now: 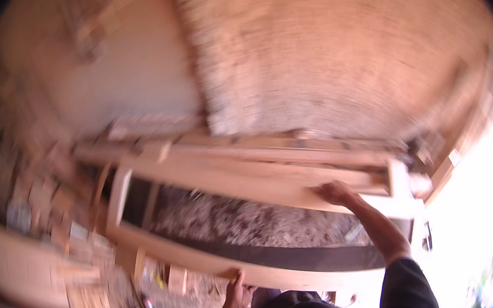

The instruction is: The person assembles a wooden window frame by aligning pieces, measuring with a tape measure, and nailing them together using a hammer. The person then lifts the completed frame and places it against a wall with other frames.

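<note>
One wooden frame [120,196] lies before the person, two long rails around shavings-strewn floor [236,222]; the left hand [234,295] grasps the near rail [195,262]; the right hand [333,194], curled, touches the far rail [243,181], its grip unclear.

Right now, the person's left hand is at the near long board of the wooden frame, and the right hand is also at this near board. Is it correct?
Not quite: in the head view, the right hand is at the far long board of the wooden frame. The left hand is at the near long board, as you say.
</note>
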The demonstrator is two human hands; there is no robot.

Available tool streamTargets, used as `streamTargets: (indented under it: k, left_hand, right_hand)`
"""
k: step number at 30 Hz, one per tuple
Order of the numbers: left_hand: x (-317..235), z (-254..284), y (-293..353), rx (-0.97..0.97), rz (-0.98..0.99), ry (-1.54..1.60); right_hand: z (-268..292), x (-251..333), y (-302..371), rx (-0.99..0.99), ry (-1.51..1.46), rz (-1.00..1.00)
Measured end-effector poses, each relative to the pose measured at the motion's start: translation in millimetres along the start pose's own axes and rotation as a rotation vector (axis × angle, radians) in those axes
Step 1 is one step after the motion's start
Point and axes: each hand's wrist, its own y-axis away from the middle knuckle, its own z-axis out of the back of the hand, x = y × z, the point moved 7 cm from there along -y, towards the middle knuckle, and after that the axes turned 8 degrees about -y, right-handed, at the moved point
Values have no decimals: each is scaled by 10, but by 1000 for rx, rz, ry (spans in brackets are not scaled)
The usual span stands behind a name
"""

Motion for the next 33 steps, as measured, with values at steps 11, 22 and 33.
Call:
streamTargets:
  k: [11, 22, 33]
  left_hand:
    - [-567, -1920, -278, 256, -244, -890]
    - [-270, -4693, 1755, 885, -966, -1126]
    - [-564, -4829, 2472, 610, -1265, -1141]
  right_hand:
    - [1275, 1160, 2414, -503, 165, 48]
    - [939, 1515, 5067, -954, -6, -2]
    - [885, 1834, 5653, -1028, -320, 109]
